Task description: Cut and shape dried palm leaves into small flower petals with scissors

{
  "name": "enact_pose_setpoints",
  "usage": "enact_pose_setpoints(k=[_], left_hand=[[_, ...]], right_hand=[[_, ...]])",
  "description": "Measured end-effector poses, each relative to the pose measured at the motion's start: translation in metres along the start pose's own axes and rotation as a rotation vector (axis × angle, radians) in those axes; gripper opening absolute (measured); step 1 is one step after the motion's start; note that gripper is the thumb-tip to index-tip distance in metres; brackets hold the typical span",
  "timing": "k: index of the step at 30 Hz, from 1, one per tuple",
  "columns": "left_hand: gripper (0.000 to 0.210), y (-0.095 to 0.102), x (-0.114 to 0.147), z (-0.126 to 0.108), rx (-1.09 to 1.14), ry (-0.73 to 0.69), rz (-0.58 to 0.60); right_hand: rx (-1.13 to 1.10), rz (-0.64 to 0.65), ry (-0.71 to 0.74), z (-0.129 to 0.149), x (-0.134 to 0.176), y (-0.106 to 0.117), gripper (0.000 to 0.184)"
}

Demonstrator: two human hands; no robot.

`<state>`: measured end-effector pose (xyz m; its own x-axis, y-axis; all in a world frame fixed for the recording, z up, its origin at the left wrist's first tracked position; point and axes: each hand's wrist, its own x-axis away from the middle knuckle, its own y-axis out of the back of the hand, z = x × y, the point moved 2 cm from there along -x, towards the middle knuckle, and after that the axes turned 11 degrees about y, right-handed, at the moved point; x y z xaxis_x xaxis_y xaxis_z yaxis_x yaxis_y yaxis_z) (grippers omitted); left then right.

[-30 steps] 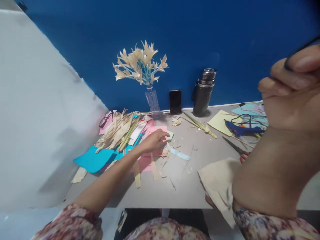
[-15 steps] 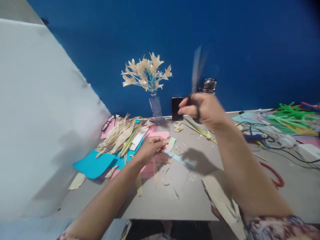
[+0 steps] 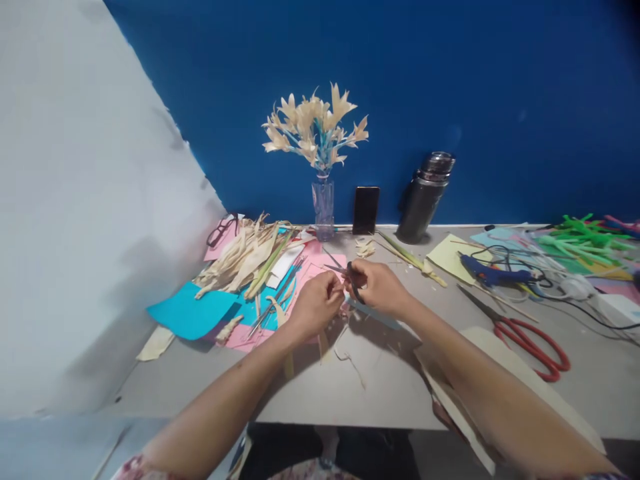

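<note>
My right hand (image 3: pixel 375 283) is closed round small scissors (image 3: pixel 354 280) with dark handles. Their blades are parted and point left, just above the fingertips of my left hand (image 3: pixel 319 301). That hand is closed in a pinch, and what it grips is mostly hidden. A light blue strip (image 3: pixel 375 315) stretches out to the right from beneath both hands. Pink paper (image 3: pixel 320 257) lies below and behind the left hand. Thin husk scraps (image 3: pixel 345 357) are scattered on the table in front of the hands.
Left are dried husks (image 3: pixel 240 257) and blue paper (image 3: pixel 193 313). Behind stand a vase (image 3: pixel 324 210) of husk flowers (image 3: pixel 320 123), a phone (image 3: pixel 366 210) and a flask (image 3: pixel 425 200). Right lie red-handled scissors (image 3: pixel 525 340), a glue gun (image 3: pixel 495 272) with cables, and green pipe cleaners (image 3: pixel 585 243).
My right hand has come down with the small scissors from in front of the wall to beside my left hand. The left hand keeps its pinch; the view has shifted slightly.
</note>
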<state>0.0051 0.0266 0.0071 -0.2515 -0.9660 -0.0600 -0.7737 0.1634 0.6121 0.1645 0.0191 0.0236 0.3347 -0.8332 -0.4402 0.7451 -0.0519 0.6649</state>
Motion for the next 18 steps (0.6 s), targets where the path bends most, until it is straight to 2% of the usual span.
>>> enact_pose_setpoints(k=[6, 10, 12, 15, 17, 18], left_hand=[[0.019, -0.008, 0.004, -0.004, -0.126, -0.057, 0.081], [0.024, -0.007, 0.005, -0.009, -0.247, -0.077, -0.008], [0.027, -0.006, 0.005, -0.008, -0.262, -0.040, -0.057], [0.028, -0.006, 0.004, -0.005, -0.199, 0.009, -0.030], [0.028, -0.006, 0.004, -0.004, -0.165, 0.012, -0.016], [0.029, -0.006, 0.004, -0.004, -0.162, 0.008, -0.022]], right_hand=[[0.091, 0.019, -0.050, 0.001, 0.005, 0.000, 0.009], [0.146, -0.042, -0.145, -0.011, 0.004, 0.005, 0.005], [0.037, -0.091, -0.188, -0.020, 0.003, 0.011, 0.006], [-0.284, -0.125, -0.190, -0.027, 0.001, 0.016, 0.024], [-0.353, -0.085, -0.148, -0.025, 0.002, 0.011, 0.034], [-0.330, -0.059, -0.121, -0.023, 0.003, 0.007, 0.033]])
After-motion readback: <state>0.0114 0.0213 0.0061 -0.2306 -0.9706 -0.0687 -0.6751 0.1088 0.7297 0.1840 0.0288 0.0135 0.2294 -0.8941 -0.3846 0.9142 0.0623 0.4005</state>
